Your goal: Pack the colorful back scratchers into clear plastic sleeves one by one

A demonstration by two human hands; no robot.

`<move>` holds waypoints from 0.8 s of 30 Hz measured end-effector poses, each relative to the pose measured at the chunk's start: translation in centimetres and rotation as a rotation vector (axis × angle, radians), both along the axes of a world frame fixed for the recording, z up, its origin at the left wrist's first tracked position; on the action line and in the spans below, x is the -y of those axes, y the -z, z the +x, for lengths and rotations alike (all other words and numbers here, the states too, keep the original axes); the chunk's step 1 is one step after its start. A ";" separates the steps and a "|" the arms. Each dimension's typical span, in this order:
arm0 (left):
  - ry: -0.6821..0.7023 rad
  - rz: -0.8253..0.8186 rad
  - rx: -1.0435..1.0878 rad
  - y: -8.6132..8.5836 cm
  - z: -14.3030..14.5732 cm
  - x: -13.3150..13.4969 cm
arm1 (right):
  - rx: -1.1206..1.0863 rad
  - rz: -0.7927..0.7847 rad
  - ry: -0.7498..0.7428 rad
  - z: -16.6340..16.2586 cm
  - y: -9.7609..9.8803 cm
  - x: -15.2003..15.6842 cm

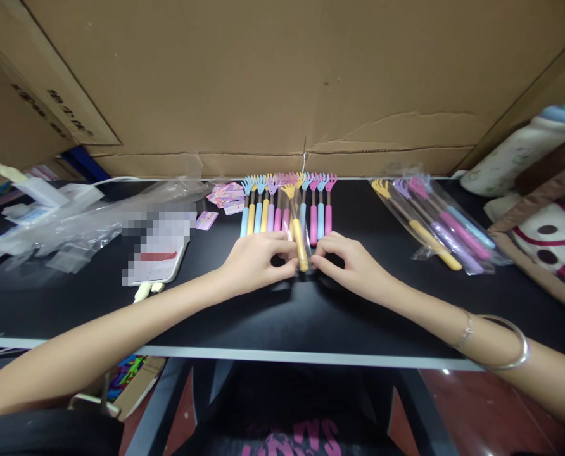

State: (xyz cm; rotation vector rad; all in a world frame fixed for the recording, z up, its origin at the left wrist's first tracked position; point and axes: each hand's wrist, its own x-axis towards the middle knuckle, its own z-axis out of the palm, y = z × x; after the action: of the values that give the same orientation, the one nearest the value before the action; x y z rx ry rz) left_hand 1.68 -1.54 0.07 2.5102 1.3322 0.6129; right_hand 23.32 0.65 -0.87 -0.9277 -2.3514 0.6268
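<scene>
Brown cardboard (206, 82) walls off the back of a black desk (244, 323) with a pale front edge. Near the middle, a yellow scratcher (299, 244) in a clear sleeve (308, 237) points its clawed head away from the person, its handle end toward the near edge. Left hand (263, 256) and right hand (346, 256) flank it. On the left one, thumb and forefinger curl into a ring, tips closed on the film beside the handle. On the right one, thumb and forefinger pinch the sleeve's other edge, the remaining fingers bent. A bangle (524, 348) and a thin bracelet (467, 329) circle the right forearm.

Just beyond the hands lies a row of scratchers (313, 225) in blue, yellow, purple and pink, side by side, heads toward the cardboard. Small pink and purple cards (225, 195) lie left of the row, partly overlapping. Further left are a phone (161, 247), its screen blurred out, and crumpled clear bags (106, 209). Well to the right, four wrapped scratchers (458, 234) fan out: yellow, purple, pink, blue. Beyond them, a pale bottle (510, 152) leans near a brown-trimmed bag (548, 278). Below the desk, an open box (142, 386) holds brightly coloured pieces, too small to make out.
</scene>
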 end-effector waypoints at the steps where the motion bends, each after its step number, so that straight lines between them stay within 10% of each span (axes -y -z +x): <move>1: -0.008 -0.014 0.000 0.0 0.1 0.0 | -0.008 -0.023 0.013 0.0 0.0 0.0; 24: -0.002 -0.667 0.626 0.5 0.7 -0.3 | -0.287 -0.586 0.123 0.0 -0.6 0.3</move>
State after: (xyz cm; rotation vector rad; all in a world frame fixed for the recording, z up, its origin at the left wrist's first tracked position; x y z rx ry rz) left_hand 2.34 -1.22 -0.40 1.6022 1.0589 0.7212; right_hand 23.27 0.40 -0.29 -1.1241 -1.8630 1.3407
